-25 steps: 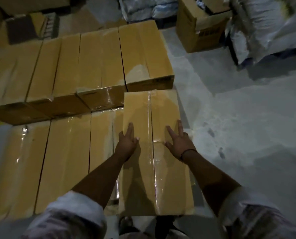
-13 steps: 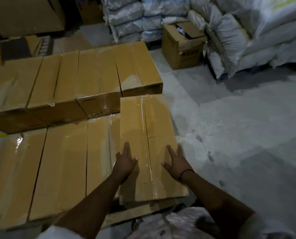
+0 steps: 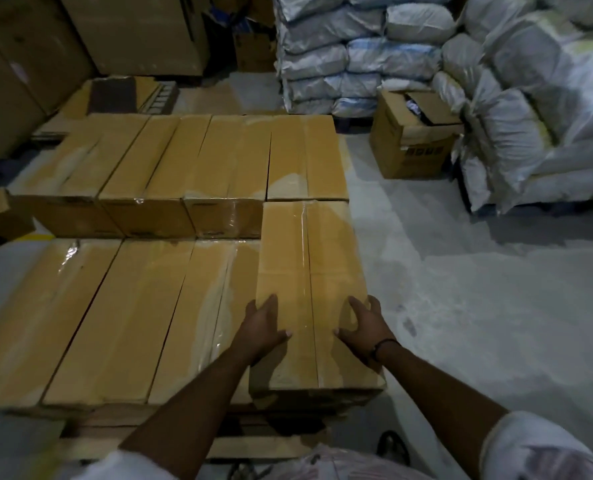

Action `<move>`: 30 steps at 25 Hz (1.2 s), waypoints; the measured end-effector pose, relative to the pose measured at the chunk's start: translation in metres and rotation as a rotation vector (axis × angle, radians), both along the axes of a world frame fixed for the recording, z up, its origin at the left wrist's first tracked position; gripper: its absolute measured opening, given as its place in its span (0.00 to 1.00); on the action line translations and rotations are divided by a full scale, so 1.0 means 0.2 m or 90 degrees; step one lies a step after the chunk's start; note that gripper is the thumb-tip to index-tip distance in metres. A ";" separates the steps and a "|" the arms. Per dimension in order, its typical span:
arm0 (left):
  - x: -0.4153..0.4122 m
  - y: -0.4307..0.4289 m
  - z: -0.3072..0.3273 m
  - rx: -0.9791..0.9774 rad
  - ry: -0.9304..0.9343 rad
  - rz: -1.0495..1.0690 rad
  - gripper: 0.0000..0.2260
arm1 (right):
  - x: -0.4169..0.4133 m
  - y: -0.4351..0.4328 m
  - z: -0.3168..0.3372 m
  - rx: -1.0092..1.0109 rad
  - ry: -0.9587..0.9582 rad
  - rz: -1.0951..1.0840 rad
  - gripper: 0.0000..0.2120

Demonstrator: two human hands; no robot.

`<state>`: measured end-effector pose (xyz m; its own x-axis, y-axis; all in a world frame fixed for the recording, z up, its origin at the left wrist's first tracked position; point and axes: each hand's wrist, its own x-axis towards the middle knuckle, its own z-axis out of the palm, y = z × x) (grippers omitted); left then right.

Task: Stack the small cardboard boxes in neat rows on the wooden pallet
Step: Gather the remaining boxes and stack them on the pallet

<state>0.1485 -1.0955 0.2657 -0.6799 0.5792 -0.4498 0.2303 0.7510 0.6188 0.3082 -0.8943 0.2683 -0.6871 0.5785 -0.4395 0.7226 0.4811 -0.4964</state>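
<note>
Where the wooden pallet (image 3: 264, 446) shows beneath the load, the left hand (image 3: 265, 327) and right hand (image 3: 364, 329) press flat on the taped cardboard box (image 3: 309, 258), fingers straight and spread. The box lies atop the near row's (image 3: 115, 317) right end, its far end touching the taller far row (image 3: 184, 161). Grey sacks (image 3: 357, 60) are stacked beyond.

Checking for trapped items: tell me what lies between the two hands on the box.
Between the left hand and right hand lies only the bare top of the box, its tape seam running down the middle, per the head view.
</note>
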 end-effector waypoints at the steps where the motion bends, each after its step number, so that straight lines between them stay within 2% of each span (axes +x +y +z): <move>1: -0.02 0.02 0.00 -0.003 -0.004 0.003 0.43 | 0.00 0.03 -0.01 -0.015 -0.019 0.019 0.44; 6: 0.06 -0.02 -0.02 -0.013 -0.021 0.019 0.39 | 0.08 0.04 -0.05 -0.028 -0.025 0.086 0.45; 10: 0.15 -0.15 -0.03 -0.112 -0.043 -0.089 0.50 | 0.16 -0.06 -0.09 -0.005 -0.023 0.088 0.51; 13: 0.18 -0.22 -0.01 -0.152 -0.061 -0.162 0.60 | 0.20 -0.09 -0.11 -0.008 -0.064 0.113 0.61; 16: 0.19 -0.24 -0.01 -0.155 -0.047 -0.188 0.65 | 0.24 -0.10 -0.11 -0.016 -0.130 0.158 0.72; 18: 0.19 -0.25 -0.03 -0.153 -0.027 -0.195 0.65 | 0.26 -0.11 -0.10 -0.015 -0.147 0.183 0.75; 22: 0.20 -0.25 -0.02 -0.132 0.007 -0.188 0.62 | 0.28 -0.11 -0.08 0.013 -0.127 0.217 0.73; 30: 0.14 -0.26 -0.05 -0.120 0.016 -0.188 0.63 | 0.27 -0.16 -0.06 0.044 -0.095 0.190 0.69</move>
